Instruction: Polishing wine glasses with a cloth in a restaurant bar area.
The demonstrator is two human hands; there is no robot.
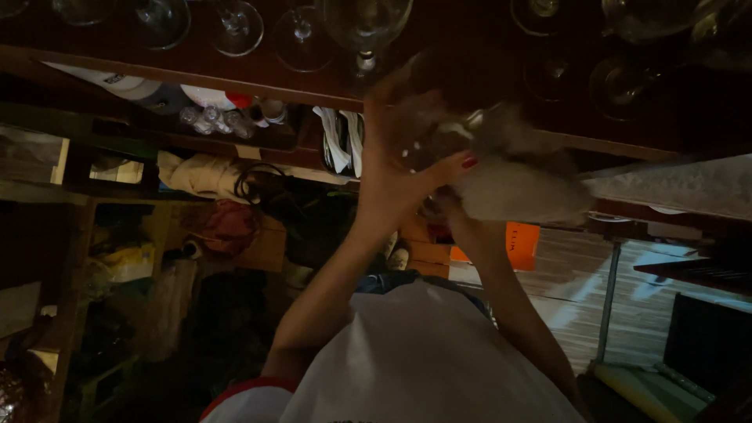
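Note:
My left hand is raised in the middle of the view, its palm and red-nailed thumb wrapped around a clear glass that is blurred by motion. My right hand comes up just below and to the right. It grips a pale grey cloth pressed against the glass, and the cloth hides most of its fingers. My white shirt with a red sleeve edge fills the bottom of the frame.
Several stemmed wine glasses stand on a dark wooden counter along the top. Small bottles, a bundled cloth and dark cables lie on shelves below it. An orange box and wooden shelving lie further down.

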